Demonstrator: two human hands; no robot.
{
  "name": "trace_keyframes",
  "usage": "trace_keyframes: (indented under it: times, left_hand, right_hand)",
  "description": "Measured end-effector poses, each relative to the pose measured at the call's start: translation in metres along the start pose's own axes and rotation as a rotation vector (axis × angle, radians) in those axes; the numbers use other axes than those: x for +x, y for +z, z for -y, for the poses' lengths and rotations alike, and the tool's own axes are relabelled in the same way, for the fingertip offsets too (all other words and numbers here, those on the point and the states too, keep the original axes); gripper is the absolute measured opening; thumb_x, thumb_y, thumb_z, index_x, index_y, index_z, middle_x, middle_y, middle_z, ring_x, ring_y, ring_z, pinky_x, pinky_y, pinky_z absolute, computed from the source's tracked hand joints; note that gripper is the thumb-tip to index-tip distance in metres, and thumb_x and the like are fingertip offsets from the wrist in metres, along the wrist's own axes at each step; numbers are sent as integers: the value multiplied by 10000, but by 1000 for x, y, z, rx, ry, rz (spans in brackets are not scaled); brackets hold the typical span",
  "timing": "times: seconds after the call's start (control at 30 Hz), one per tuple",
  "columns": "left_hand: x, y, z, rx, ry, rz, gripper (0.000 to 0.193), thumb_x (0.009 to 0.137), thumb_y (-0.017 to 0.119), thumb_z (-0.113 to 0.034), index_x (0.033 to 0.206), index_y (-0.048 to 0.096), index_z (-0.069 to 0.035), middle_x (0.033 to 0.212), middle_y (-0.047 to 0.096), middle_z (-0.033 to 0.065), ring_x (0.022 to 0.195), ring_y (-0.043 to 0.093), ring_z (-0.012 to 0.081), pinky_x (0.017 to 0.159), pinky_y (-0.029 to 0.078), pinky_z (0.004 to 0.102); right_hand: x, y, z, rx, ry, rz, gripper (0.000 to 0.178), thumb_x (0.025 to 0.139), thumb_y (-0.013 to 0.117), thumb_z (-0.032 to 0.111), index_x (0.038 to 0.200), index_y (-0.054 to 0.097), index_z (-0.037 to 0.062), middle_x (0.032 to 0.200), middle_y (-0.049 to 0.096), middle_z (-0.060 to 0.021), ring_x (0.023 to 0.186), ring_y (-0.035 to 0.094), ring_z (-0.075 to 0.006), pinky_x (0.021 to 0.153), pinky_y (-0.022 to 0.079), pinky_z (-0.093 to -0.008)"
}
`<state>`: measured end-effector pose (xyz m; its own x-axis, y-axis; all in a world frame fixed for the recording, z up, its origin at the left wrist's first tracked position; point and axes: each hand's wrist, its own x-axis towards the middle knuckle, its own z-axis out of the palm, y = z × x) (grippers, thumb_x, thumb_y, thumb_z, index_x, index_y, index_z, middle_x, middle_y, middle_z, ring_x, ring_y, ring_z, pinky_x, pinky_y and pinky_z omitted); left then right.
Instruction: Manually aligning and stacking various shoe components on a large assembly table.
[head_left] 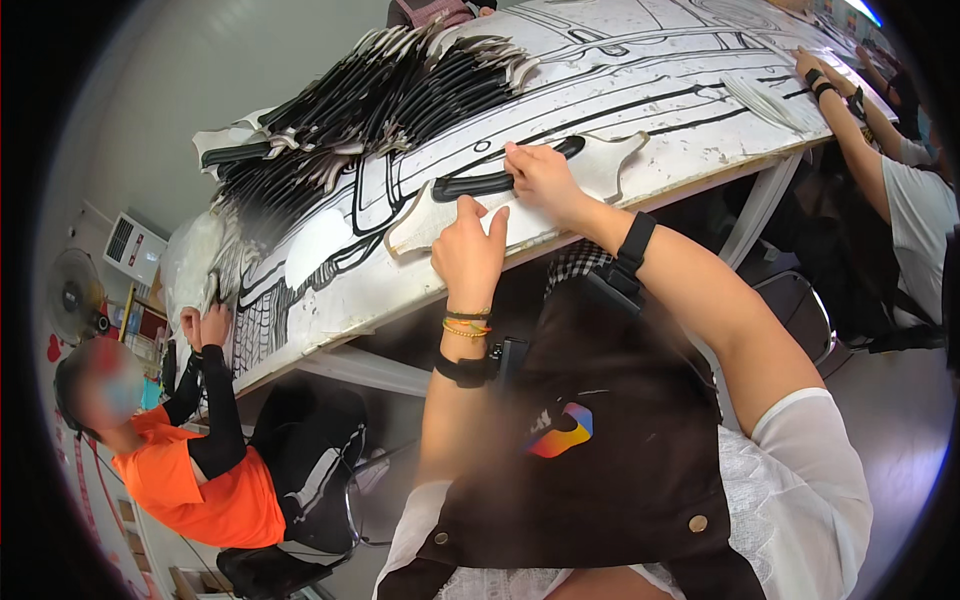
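Note:
On the table in front of me lies a long cream piece [416, 228] with flared ends and a padded black strip [470, 188] along its middle. My left hand [468, 256] rests at the near edge of this piece, fingers curled against it just below the strip, thumb raised. My right hand [546, 182] is closed at the middle of the black strip, thumb and forefinger pinched together at its far side. The right palm and fingers cover part of the strip, and whatever the pinch holds is hidden.
A large heap of similar black-and-cream pieces [400, 95] lies at the far left. White strips [765, 103] lie to the right on the table [690, 155], which has black line drawings. A person in orange [215, 490] sits at left; another person's arm [850, 140] reaches in at right.

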<state>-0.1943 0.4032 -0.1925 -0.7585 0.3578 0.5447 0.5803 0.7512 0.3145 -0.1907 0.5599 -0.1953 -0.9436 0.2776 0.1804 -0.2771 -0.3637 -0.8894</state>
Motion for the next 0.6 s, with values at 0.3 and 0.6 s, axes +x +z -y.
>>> trace_keyframes:
  times: [0.3,0.6]
  left_hand:
    - [2,1,-6,-75,-56,-30,392,819,702,-433,952,546,-99,799,691,134,755,662,383,656,493,453]
    - [5,1,-8,-59,-92,43,395,823,695,-442,954,541,-103,812,696,134,764,664,378,664,496,450]
  right_hand:
    - [-2,-16,13,280,122,54,369,1008,474,325,701,438,123,522,272,69,411,250,-61,414,171,-253]
    - [-7,-34,27,256,171,242,361,1011,459,322,714,447,118,499,256,74,393,216,-60,404,157,-252]
